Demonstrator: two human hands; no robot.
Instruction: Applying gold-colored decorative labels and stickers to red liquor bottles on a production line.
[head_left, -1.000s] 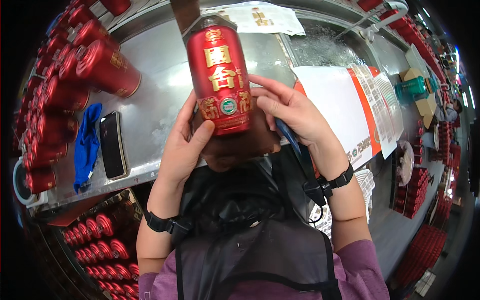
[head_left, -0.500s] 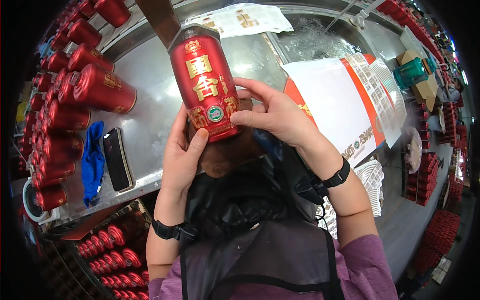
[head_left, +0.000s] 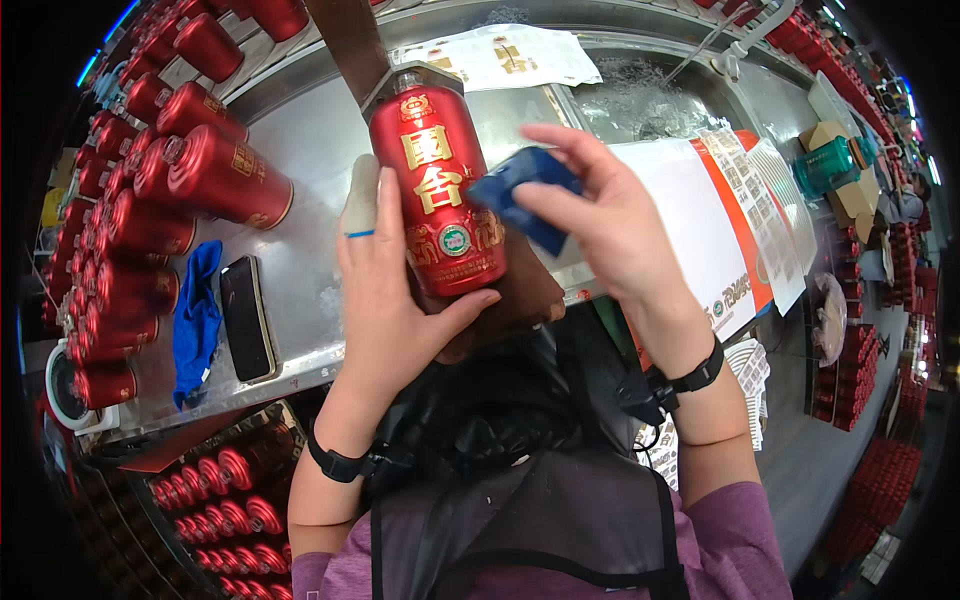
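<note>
Over the steel table [head_left: 300, 170] | left hand [head_left: 385, 290] wraps fingers round the red bottle [head_left: 438, 195], holding it up and steady | right hand [head_left: 610, 215] pinches a blue cloth [head_left: 525, 195] against its side, other fingers spread.

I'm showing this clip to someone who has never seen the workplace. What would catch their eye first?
First, the glossy red bottle with gold markings at centre, gripped from below by the left hand. Beside it, the right hand pinches a small blue cloth against the bottle's side. Next, the rows of matching red bottles lying along the left of the steel worktop, near a black phone.
</note>
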